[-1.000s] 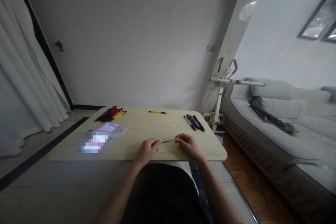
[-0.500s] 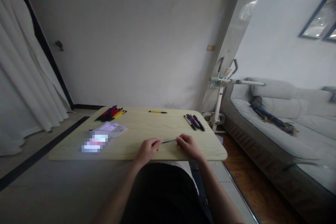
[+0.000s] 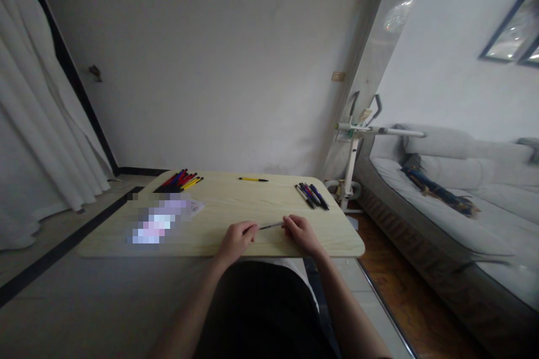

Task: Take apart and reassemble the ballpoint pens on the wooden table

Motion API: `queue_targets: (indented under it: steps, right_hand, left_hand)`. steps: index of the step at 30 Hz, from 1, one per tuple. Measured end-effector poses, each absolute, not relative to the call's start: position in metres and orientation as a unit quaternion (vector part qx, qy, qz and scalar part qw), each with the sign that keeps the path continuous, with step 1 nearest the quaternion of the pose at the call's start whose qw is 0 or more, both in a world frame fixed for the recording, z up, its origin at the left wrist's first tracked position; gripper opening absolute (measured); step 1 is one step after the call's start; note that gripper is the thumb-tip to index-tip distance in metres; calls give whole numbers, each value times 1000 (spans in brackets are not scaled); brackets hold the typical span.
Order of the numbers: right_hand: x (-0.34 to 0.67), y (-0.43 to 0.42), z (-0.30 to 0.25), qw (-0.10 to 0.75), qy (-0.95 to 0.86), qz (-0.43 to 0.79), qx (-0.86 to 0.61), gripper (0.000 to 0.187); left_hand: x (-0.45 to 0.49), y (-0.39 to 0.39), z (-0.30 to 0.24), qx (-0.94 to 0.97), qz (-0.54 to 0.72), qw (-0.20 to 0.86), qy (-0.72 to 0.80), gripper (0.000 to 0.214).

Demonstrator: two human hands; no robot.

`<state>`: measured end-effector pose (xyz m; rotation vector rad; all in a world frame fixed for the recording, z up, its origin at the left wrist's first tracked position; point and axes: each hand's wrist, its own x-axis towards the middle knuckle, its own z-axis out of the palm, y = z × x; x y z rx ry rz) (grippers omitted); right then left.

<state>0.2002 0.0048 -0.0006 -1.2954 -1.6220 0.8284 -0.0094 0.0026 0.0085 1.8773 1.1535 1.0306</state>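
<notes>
L hand (image 3: 239, 240) pinches the thin rod (image 3: 272, 225) at its 9 o'clock end, R hand (image 3: 300, 234) at 3 o'clock, over table (image 3: 240, 202), approx. 4 o'clock from its centre, and rod may bend or slip b/c of uneven pull.

The table (image 3: 236, 205) is pale yellow with a faint wood grain. At its far left corner, the heaped pens (image 3: 182, 180) mix red, blue, black and yellow; by its far edge lies a yellow pen (image 3: 253, 179) with a dark tip. Toward its right end, the grouped pens (image 3: 311, 195) show white, purple and black. Near its front edge, the slim rod (image 3: 272, 226) is whitish and dark. Left of it hangs a white curtain (image 3: 42, 112); right of it, the wooden floor (image 3: 391, 286) is reddish brown.
</notes>
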Motion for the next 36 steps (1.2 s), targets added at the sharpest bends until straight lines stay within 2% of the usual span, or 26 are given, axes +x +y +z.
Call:
queue_targets:
  steps: [5, 12, 28, 36]
  right_hand:
    - [202, 5, -1, 473, -631, 374, -489, 35]
    - [204, 2, 3, 469, -627, 399, -477, 28]
    - [203, 1, 0, 448, -644, 384, -486, 24]
    - [203, 3, -4, 439, -668, 338, -497, 33]
  left_hand:
    - [-10, 5, 4, 722, 396, 358, 441, 38]
    - [-9, 4, 3, 716, 404, 354, 446, 37]
    - [-11, 3, 1, 727, 401, 338, 443, 39]
    - [-10, 4, 3, 730, 397, 338, 443, 36]
